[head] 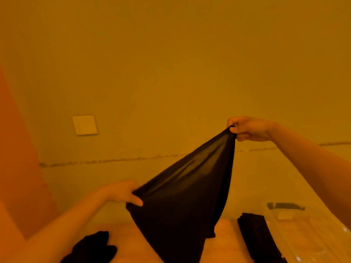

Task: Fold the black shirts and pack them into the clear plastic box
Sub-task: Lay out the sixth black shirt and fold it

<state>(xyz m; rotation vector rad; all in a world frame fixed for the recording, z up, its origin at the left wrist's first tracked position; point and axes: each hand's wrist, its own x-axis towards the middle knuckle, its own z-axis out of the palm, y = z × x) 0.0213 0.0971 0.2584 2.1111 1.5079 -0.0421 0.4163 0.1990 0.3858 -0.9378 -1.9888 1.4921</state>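
Low at left, forearm reaching up and inward, left hand (121,192) gripped the lower edge of the shirt (182,196), thumb over the cloth. Below it, a crumpled heap (93,247) lay on the orange surface (226,232), near the bottom edge. Stretched taut between both hands, hung above that surface, with bare wall (171,73) behind and open room above. Higher at right, arm extended, right hand (248,129) pinched the top corner, fingers curled. Farther right, a folded stack (254,236) sat in the box (296,234).
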